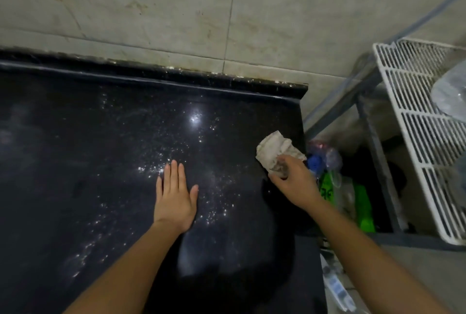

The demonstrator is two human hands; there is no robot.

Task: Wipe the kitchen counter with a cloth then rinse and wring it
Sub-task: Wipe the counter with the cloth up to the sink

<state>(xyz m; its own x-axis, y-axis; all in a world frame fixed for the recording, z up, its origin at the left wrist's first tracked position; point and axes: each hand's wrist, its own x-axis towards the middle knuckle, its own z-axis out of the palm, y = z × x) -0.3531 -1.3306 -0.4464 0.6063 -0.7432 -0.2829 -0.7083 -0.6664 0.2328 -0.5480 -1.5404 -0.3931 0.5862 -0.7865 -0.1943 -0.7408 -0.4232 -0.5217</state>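
The black speckled kitchen counter (88, 149) fills the left and middle of the head view, glinting with wet spots. My left hand (175, 195) lies flat on it, fingers straight and together. My right hand (293, 182) grips a crumpled off-white cloth (273, 151) near the counter's right edge. The bunched cloth sticks out above my fingers.
A stained tiled wall (227, 11) runs behind the counter's raised back lip (176, 74). Right of the counter stands a grey metal frame with a white wire rack (408, 122). Below it lie plastic bags, a blue cap (315, 162) and green packaging (363, 213).
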